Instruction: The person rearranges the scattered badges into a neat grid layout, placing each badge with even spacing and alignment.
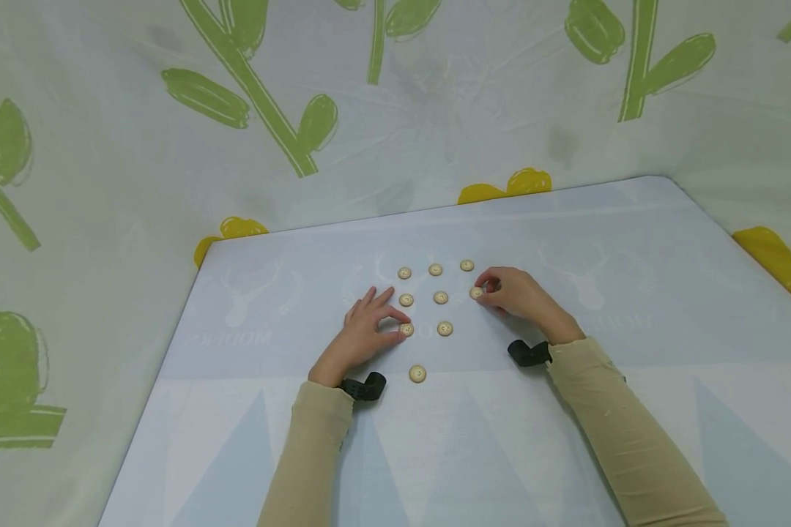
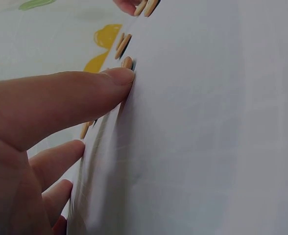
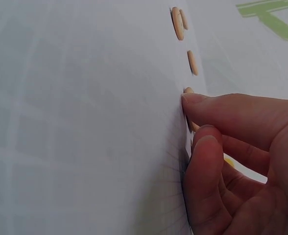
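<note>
Pale wooden buttons lie flat on the tabletop in rows. With thumb and index finger, my left hand (image 1: 361,335) pinches the edges of the left button (image 1: 406,330) in the nearest row; its other fingers are spread. My right hand (image 1: 519,294) holds the right button (image 1: 477,293) of the middle row between thumb and index finger. In the left wrist view the thumb covers most of the gripped button (image 2: 128,62). Only a bit of the right hand's button (image 3: 188,90) shows past the thumb in the right wrist view. Another button (image 1: 444,329) sits between the hands.
A single button (image 1: 417,374) lies nearer me than the rows. Three buttons form the far row, including a middle one (image 1: 436,269). The pale patterned table (image 1: 600,219) meets a leaf-print cloth (image 1: 435,132) behind it. Black wrist cameras (image 1: 369,386) sit close over the surface.
</note>
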`<state>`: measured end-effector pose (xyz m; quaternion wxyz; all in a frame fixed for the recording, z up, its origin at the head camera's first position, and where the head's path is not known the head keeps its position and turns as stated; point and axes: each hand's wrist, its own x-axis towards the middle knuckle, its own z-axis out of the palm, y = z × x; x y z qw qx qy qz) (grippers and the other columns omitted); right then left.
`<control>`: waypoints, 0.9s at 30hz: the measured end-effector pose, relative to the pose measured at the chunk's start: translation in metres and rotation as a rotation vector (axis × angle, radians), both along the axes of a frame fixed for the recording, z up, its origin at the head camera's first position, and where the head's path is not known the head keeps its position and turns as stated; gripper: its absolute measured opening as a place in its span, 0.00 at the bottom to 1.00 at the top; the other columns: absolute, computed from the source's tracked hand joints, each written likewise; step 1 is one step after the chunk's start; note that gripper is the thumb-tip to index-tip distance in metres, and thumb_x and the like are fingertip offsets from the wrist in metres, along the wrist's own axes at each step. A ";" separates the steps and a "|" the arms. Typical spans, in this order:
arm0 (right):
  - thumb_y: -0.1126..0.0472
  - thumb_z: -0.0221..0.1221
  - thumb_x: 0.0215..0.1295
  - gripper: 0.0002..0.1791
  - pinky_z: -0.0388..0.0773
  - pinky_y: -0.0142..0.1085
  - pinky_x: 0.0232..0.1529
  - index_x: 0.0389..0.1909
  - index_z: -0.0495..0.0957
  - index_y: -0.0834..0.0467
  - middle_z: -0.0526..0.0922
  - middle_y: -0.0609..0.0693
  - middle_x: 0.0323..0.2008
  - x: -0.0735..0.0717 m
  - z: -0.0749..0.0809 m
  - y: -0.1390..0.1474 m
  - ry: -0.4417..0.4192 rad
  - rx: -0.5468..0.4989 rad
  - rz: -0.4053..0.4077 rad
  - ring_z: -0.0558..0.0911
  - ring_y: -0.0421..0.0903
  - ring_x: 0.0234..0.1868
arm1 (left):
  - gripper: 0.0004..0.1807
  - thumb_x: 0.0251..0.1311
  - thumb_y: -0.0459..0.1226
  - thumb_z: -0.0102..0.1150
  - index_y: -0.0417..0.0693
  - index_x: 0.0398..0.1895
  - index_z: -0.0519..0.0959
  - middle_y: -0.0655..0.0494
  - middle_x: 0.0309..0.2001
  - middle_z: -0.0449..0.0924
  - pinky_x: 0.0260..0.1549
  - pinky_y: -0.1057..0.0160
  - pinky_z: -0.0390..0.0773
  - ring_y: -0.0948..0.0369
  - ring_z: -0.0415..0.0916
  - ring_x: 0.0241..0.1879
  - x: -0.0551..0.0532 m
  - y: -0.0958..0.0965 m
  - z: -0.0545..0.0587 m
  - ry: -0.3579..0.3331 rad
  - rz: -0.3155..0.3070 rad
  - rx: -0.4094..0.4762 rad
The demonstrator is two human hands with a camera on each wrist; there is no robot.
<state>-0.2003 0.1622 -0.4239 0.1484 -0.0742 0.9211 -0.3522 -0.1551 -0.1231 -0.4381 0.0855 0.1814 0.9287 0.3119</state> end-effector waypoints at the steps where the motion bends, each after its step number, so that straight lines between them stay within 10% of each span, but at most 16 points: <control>1: 0.59 0.59 0.56 0.13 0.67 0.36 0.26 0.42 0.73 0.56 0.72 0.52 0.30 0.000 0.000 0.000 0.001 0.000 -0.001 0.72 0.45 0.23 | 0.09 0.52 0.46 0.61 0.63 0.37 0.78 0.58 0.68 0.49 0.61 0.50 0.33 0.57 0.32 0.68 0.000 0.000 0.000 0.003 -0.003 0.000; 18: 0.54 0.54 0.61 0.15 0.70 0.37 0.28 0.48 0.71 0.54 0.73 0.52 0.34 -0.002 0.004 0.015 0.080 -0.055 -0.022 0.74 0.47 0.25 | 0.08 0.52 0.46 0.61 0.63 0.37 0.78 0.56 0.68 0.49 0.61 0.49 0.34 0.55 0.33 0.68 -0.001 0.003 0.003 0.008 -0.024 0.011; 27: 0.52 0.54 0.62 0.16 0.73 0.39 0.29 0.47 0.73 0.55 0.77 0.53 0.35 0.015 0.040 -0.006 0.135 -0.114 0.149 0.75 0.47 0.25 | 0.09 0.52 0.47 0.60 0.62 0.37 0.78 0.56 0.68 0.49 0.61 0.49 0.34 0.54 0.32 0.68 0.001 -0.001 0.001 0.004 -0.023 -0.001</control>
